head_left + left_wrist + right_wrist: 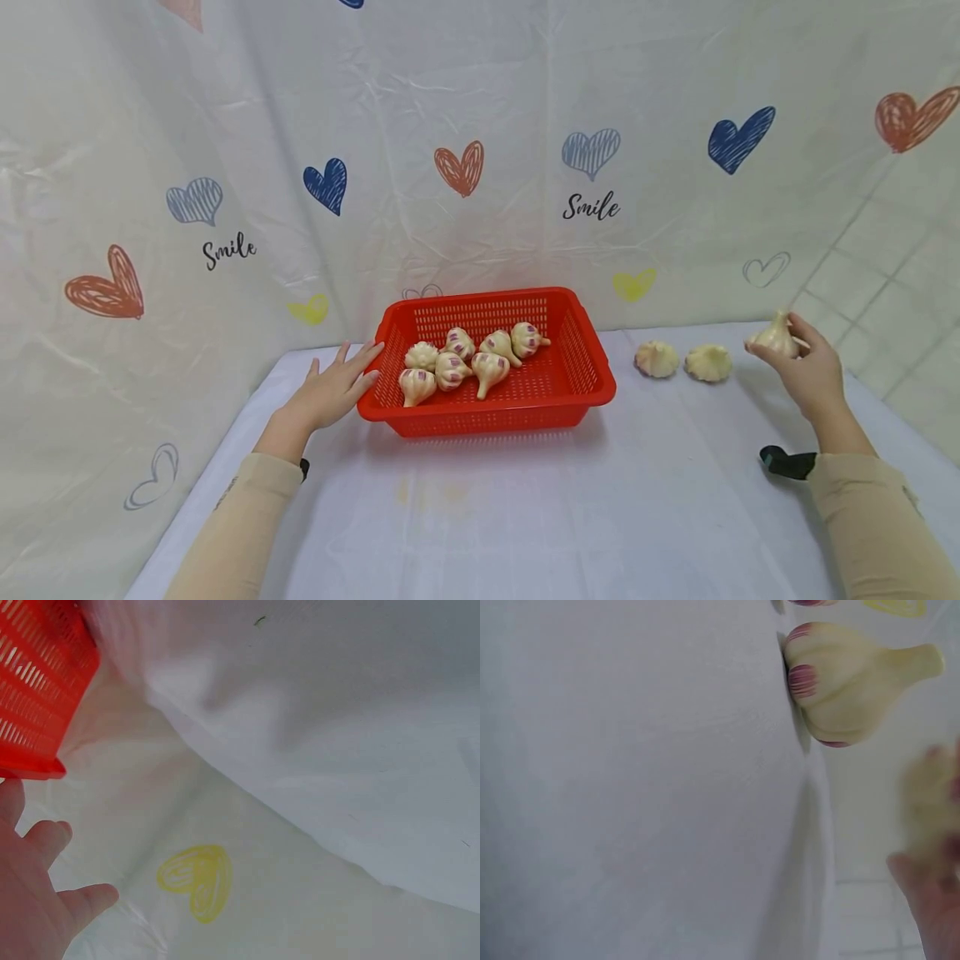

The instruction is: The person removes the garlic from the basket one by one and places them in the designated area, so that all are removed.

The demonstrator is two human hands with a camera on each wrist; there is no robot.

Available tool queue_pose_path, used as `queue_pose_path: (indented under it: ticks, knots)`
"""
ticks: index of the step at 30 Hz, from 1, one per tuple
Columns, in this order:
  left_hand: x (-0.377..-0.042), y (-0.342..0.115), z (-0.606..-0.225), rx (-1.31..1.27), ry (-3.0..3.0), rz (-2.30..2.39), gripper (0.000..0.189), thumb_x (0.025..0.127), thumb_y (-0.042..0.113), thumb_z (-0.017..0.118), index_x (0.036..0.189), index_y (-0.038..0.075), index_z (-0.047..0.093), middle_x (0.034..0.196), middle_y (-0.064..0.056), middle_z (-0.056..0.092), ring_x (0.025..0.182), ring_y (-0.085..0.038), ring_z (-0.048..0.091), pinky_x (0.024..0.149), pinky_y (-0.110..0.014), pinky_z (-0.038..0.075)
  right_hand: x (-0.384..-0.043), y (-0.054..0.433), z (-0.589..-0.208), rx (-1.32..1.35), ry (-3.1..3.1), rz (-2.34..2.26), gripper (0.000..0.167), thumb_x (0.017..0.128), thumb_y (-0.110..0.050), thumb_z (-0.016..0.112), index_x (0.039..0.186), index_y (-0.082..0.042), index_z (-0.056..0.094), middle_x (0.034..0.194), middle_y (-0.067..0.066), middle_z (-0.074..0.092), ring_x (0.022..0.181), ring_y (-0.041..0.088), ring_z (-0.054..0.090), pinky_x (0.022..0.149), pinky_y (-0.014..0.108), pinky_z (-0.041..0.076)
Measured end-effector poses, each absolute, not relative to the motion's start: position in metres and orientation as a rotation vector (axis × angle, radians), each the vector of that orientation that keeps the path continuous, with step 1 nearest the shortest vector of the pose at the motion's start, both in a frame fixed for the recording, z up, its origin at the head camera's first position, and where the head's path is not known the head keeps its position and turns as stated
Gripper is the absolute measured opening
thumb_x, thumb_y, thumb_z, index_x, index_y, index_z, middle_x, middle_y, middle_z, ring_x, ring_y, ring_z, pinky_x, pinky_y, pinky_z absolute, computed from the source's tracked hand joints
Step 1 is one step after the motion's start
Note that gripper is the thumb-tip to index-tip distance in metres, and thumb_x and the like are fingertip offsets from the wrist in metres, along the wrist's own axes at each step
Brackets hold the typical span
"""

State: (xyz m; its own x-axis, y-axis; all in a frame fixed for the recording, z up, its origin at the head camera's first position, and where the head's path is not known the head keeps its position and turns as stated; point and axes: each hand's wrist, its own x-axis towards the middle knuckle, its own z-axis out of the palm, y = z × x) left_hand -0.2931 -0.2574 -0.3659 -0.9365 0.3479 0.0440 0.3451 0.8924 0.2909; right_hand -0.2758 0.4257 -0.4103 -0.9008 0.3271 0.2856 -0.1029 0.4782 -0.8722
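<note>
My right hand pinches a pale garlic bulb at the far right, its stem pointing up. In the right wrist view, the held bulb is blurred and partly cut off by the frame edge. To the left of that hand, a garlic bulb and another bulb sit side by side on the table. My left hand, fingers spread and fairly straight, rests at the left rim of a red plastic basket. Several purple-streaked garlic bulbs lie inside the basket, mostly toward its left and middle.
A white cloth covers the table. Behind it hangs a pale curtain printed with hearts and the word "Smile". Dark straps show at the wrists, by the beige sleeves.
</note>
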Motion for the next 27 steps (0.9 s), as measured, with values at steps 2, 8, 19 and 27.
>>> queue_pose_path:
  ticks: [2,8,19,27]
  knots:
    - [-0.293,-0.257,-0.366,0.554,3.047,0.471,0.064,0.110,0.047,0.039,0.165,0.019,0.024,0.169,-0.010,0.022,0.154,-0.046,0.004,0.110,-0.078,-0.007,-0.277,0.427,-0.411,-0.195,-2.332,1.391,0.088,0.096,-0.025,0.074,0.163,-0.006,0.020,0.151,0.015,0.037,0.096,-0.011,0.039,0.072,0.001,0.041]
    - [-0.293,-0.257,-0.367,0.542,3.050,0.474,0.063,0.110,0.046,0.039,0.165,0.019,0.024,0.169,-0.009,0.022,0.154,-0.046,0.003,0.110,-0.078,-0.007,-0.281,0.434,-0.416,-0.221,-2.440,1.293,0.088,0.098,-0.028,0.071,0.162,0.001,0.017,0.154,0.035,0.029,0.102,-0.005,0.039,0.068,0.001,0.040]
    - [-0.293,-0.257,-0.368,0.573,3.050,0.482,0.063,0.110,0.048,0.038,0.165,0.020,0.024,0.169,-0.010,0.023,0.154,-0.046,0.003,0.110,-0.079,-0.007,-0.290,0.433,-0.418,-0.249,-2.518,1.223,0.082,0.098,-0.020,0.067,0.156,0.013,0.019,0.151,0.042,0.029,0.129,0.055,0.035,0.068,0.005,0.033]
    - [-0.293,-0.257,-0.367,0.568,3.048,0.487,0.063,0.110,0.047,0.039,0.165,0.020,0.024,0.169,-0.010,0.023,0.154,-0.046,0.003,0.110,-0.079,-0.007,-0.296,0.438,-0.420,-0.205,-2.593,1.214,0.083,0.098,-0.017,0.066,0.151,0.019,0.013,0.151,0.047,0.022,0.136,0.064,0.026,0.111,0.068,0.026]
